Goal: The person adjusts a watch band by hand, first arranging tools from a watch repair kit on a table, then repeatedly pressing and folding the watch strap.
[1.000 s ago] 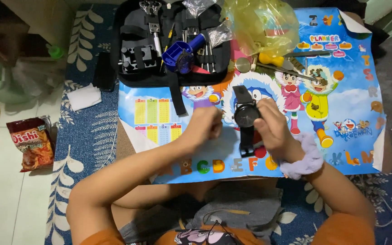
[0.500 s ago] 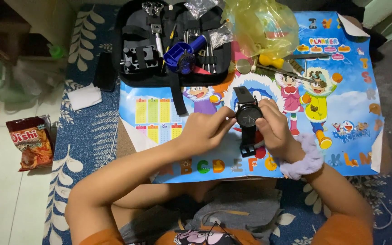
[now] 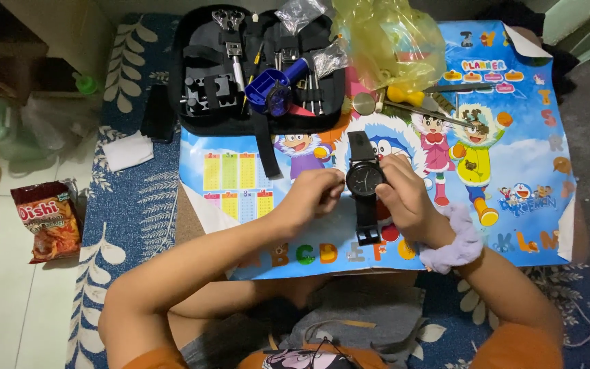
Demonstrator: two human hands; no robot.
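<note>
A black wristwatch (image 3: 364, 183) lies face up on a colourful cartoon poster (image 3: 513, 171), strap running away from me and towards me. My right hand (image 3: 408, 199) grips the watch case from its right side; a lilac scrunchie (image 3: 453, 239) sits on that wrist. My left hand (image 3: 314, 195) is at the case's left edge, fingers pinched together against it. Whether a small tool is between those fingers cannot be told.
An open black tool kit (image 3: 203, 102) with a blue holder (image 3: 268, 87) and metal tools lies at the back. A yellow plastic bag (image 3: 387, 41), a yellow-handled screwdriver (image 3: 408, 97), a phone (image 3: 158, 113), a white cloth (image 3: 128, 150) and a red snack packet (image 3: 48, 219) are around.
Both hands stay at the watch. My left hand's fingers have shifted closer against the left side of the case; the watch has barely moved.
</note>
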